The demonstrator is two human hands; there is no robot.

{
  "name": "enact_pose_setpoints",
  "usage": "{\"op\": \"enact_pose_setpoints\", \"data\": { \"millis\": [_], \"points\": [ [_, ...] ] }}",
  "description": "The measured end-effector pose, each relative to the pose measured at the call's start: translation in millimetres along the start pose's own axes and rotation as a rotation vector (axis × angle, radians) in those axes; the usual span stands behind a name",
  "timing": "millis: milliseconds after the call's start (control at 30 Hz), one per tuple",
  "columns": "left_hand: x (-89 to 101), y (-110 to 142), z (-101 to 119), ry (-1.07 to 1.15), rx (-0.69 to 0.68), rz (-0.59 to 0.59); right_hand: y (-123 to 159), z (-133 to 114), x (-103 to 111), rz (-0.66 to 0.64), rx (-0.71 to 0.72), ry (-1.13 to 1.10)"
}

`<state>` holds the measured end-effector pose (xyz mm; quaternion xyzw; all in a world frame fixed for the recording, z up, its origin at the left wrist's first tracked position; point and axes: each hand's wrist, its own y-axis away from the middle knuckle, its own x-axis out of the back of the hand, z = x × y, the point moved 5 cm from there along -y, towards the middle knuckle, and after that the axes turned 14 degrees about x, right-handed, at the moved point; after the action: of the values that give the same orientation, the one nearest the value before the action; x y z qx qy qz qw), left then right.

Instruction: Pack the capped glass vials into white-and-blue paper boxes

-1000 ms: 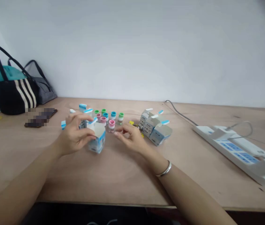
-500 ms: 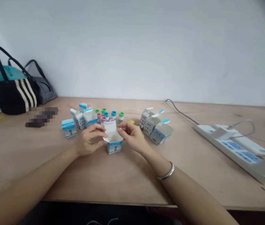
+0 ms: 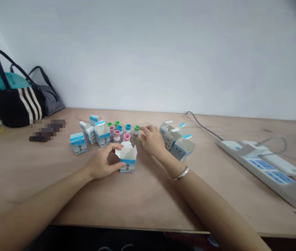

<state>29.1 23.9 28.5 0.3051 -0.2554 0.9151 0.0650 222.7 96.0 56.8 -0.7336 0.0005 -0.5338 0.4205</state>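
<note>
My left hand [image 3: 104, 162] grips a small blue-and-white carton [image 3: 127, 165] by its left side, thumb on the front. The carton stands upright with its top flaps open. Further right, my right hand [image 3: 153, 139] reaches over the table beside the row of bottles, fingers curled downward. A bit of yellow shows under its fingertips, and whether they grip it I cannot tell. Behind the carton stand several small bottles with coloured rims, among them a pink one [image 3: 126, 137], a blue one [image 3: 128, 127] and a green one [image 3: 137, 129].
Open cartons [image 3: 182, 148] stand to the right of my right hand. More cartons [image 3: 102, 134] are at the left, with a closed one [image 3: 79, 143] beside them. A white power strip [image 3: 263, 170] lies on the right, bags [image 3: 17, 104] and a dark blurred object [image 3: 47, 130] on the left.
My right hand has left the carton's flaps and moved away to the right and back. My left hand has shifted from the flap to the carton's side.
</note>
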Motion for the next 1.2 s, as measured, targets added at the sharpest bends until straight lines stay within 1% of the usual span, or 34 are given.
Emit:
{"op": "enact_pose_setpoints", "data": {
  "millis": [33,100,200,267,333,433,467,500,533,600,633,700,767,933,1000,1067,1100,1167,1200],
  "points": [
    [0.4,0,-1,0.013,0.0,0.004,-5,2,-3,-0.027,0.022,0.075],
    [0.5,1,-2,0.036,-0.001,0.011,-12,6,-9,-0.068,0.032,0.148],
    [-1.3,1,-2,0.075,-0.001,0.007,-16,9,-15,-0.079,-0.007,0.144],
    [-3.0,0,-4,0.103,0.006,-0.005,-15,10,-13,-0.042,-0.024,0.099],
    [-4.5,-1,-5,0.122,0.017,-0.017,-12,9,-2,0.067,-0.014,0.017],
    [-5.7,-2,-9,0.144,0.029,-0.024,-5,1,27,0.327,0.04,-0.202],
    [-6.0,-2,-10,0.15,0.034,-0.028,-2,-3,36,0.393,0.063,-0.293],
    [-6.3,-2,-11,0.154,0.04,-0.031,1,-8,44,0.433,0.086,-0.38],
    [-6.7,-2,-11,0.156,0.047,-0.035,3,-15,50,0.444,0.113,-0.455],
    [-6.7,-2,-12,0.155,0.056,-0.033,6,-30,57,0.411,0.189,-0.556],
    [-6.5,-2,-12,0.151,0.057,-0.029,7,-38,59,0.373,0.24,-0.58],
    [-5.9,-2,-11,0.147,0.052,-0.02,9,-53,59,0.28,0.335,-0.575],
    [-5.2,-2,-9,0.139,0.043,-0.014,11,-62,55,0.185,0.389,-0.523],
    [-4.5,-3,-6,0.116,0.021,-0.002,18,-67,39,0.059,0.341,-0.451],
    [-4.8,-3,-6,0.108,0.013,-0.007,20,-69,34,0.018,0.362,-0.456],
    [-4.5,-3,-7,0.091,0.01,-0.003,19,-65,31,0.016,0.39,-0.474],
    [-4.2,-3,-7,0.079,0.009,0.002,18,-59,32,0.044,0.38,-0.48],
    [-3.5,-2,-7,0.06,0.005,0.014,15,-38,34,0.124,0.285,-0.435],
    [-3.3,-2,-7,0.054,0.002,0.018,14,-24,35,0.15,0.203,-0.363]
  ]
}}
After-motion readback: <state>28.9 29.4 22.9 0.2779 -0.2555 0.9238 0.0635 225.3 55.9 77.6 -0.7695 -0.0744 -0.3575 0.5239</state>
